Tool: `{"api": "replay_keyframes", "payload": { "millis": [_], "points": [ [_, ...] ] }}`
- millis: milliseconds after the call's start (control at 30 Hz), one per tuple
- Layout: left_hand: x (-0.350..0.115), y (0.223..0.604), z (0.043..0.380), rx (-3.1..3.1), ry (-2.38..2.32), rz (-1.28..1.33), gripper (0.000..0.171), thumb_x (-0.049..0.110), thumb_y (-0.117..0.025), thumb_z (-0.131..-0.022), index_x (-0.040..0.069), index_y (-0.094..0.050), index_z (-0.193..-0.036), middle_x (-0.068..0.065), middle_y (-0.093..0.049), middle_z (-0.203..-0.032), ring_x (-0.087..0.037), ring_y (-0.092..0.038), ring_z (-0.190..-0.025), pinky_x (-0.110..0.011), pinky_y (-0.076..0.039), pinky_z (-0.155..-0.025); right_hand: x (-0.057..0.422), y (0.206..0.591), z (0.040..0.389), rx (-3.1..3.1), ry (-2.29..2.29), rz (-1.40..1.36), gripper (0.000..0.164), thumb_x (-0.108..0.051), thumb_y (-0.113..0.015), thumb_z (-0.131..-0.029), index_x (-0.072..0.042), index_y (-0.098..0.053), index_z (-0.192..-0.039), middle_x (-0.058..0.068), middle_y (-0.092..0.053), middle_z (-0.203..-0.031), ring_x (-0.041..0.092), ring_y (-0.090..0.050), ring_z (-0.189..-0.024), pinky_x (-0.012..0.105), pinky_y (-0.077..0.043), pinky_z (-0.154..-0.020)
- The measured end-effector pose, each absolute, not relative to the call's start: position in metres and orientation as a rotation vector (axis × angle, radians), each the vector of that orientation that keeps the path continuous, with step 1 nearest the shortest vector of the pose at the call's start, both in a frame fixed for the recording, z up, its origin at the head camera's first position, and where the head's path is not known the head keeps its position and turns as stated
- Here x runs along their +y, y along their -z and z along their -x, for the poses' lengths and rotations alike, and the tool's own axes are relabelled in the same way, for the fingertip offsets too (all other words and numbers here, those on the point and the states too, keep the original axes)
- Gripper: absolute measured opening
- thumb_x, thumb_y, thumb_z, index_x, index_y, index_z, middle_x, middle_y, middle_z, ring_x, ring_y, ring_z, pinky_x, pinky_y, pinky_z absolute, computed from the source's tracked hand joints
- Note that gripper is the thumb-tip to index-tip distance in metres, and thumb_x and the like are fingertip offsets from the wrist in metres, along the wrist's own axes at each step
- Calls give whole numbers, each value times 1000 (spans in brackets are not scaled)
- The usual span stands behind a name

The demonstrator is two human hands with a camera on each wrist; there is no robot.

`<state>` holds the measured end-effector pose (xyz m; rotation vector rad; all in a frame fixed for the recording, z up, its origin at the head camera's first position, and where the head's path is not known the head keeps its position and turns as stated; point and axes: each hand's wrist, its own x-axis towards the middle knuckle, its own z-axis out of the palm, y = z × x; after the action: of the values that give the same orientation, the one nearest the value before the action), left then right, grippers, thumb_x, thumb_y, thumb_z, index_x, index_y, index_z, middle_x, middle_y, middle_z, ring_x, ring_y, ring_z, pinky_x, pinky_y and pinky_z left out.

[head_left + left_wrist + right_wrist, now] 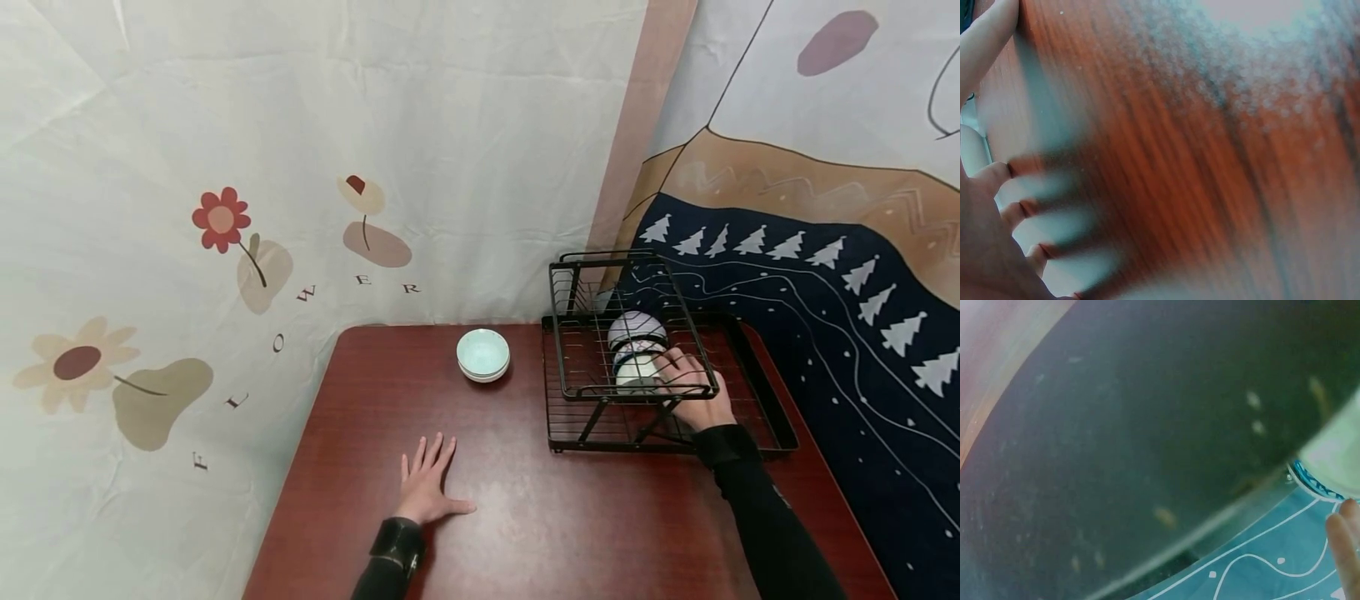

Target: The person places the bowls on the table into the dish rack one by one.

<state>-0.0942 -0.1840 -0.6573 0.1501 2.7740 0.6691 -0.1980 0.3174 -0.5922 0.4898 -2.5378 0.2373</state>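
While the right hand (pixel 693 392) reaches into the black wire dish rack (pixel 742 417) on the right side of the table, its fingers curl round the rim of the nearest bowl (pixel 636 373), which stands on edge in the rack's slots; the grip looks like a light clasp on the rim rather than a full wrap, though the wires partly hide the fingertips. A second bowl (pixel 636 327), white with dark stripes, stands on edge just behind it, farther from the person, so the two sit one behind the other as dishes do when left to drain. The right wrist view is mostly filled by a dark blurred surface, with only a fingertip (pixel 1344 540) and a blue-patterned bowl rim at its right edge. The left hand (pixel 427 483) lies flat on the red-brown table (pixel 525 517), fingers spread and straight, holding nothing; it seems to serve as a steadying rest, well apart from the rack. The left wrist view shows the same fingers (pixel 1004 169) pressed to the wood, blurred. Farther back, near the middle of the table, a small stack of pale green bowls (pixel 483 354) sits upright just left of the rack. Printed cloths with flowers and trees hang behind the table.
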Motion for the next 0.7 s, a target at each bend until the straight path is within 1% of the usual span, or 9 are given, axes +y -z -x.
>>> {"api": "replay_keyframes", "payload": {
  "millis": [200, 267, 300, 367, 400, 467, 533, 633, 700],
  "points": [
    [-186, 663, 94, 2778, -730, -165, 128, 54, -103, -67, 19, -40, -172, -16, -30, -183, -47, -17, -172, -79, -7, -134, 326, 584, 183, -2557, -283, -401, 48, -12, -85, -84, -4, -74, -130, 24, -70, -121, 44, -70, -101, 59, -55, -59],
    [-188, 665, 93, 2784, -748, -177, 127, 55, -103, -68, 20, -40, -173, -16, -30, -183, -47, -17, -172, -78, -6, -134, 332, 582, 175, -2558, -317, -340, 51, -12, -86, -82, -3, -73, -131, 25, -70, -123, 44, -69, -104, 60, -55, -61],
    [-188, 666, 92, 2787, -758, -182, 127, 56, -103, -68, 20, -40, -173, -16, -31, -183, -47, -17, -171, -79, -6, -134, 336, 582, 169, -2553, -330, -315, 50, -12, -85, -83, -2, -73, -131, 26, -69, -124, 45, -68, -107, 61, -55, -65],
    [-189, 667, 91, 2792, -762, -195, 127, 57, -102, -68, 21, -40, -173, -17, -31, -182, -48, -18, -171, -80, -7, -133, 341, 583, 155, -2555, -366, -269, 51, -15, -82, -86, -2, -71, -133, 28, -66, -128, 47, -63, -115, 63, -56, -79],
    [-190, 668, 91, 2792, -765, -197, 128, 58, -102, -67, 22, -40, -173, -17, -31, -182, -48, -18, -171, -80, -7, -133, 344, 585, 147, -2545, -389, -254, 50, -18, -81, -89, 0, -70, -134, 29, -65, -131, 49, -61, -119, 64, -55, -87],
    [-190, 671, 90, 2795, -773, -199, 129, 58, -102, -66, 21, -40, -173, -17, -32, -182, -49, -18, -171, -80, -7, -133, 347, 588, 127, -2545, -450, -201, 51, -29, -75, -99, 2, -67, -139, 31, -61, -138, 51, -57, -127, 66, -48, -103],
    [-190, 673, 91, 2790, -783, -185, 129, 58, -102, -65, 22, -40, -172, -15, -31, -183, -48, -17, -171, -79, -6, -134, 348, 592, 107, -2562, -498, -142, 58, -39, -67, -108, 0, -62, -150, 31, -58, -147, 52, -51, -139, 68, -40, -117],
    [-191, 675, 92, 2801, -801, -188, 129, 58, -103, -65, 22, -41, -172, -15, -32, -183, -48, -18, -171, -80, -6, -133, 344, 602, 74, -2608, -577, -18, 67, -48, -62, -111, -7, -50, -164, 31, -54, -156, 49, -42, -154, 66, -29, -132],
    [-191, 676, 93, 2811, -810, -202, 129, 59, -103, -65, 21, -42, -172, -17, -33, -182, -49, -19, -170, -81, -7, -132, 339, 610, 53, -2657, -599, 59, 73, -46, -65, -109, -11, -43, -169, 32, -51, -159, 48, -36, -161, 63, -21, -138]
  ]
}}
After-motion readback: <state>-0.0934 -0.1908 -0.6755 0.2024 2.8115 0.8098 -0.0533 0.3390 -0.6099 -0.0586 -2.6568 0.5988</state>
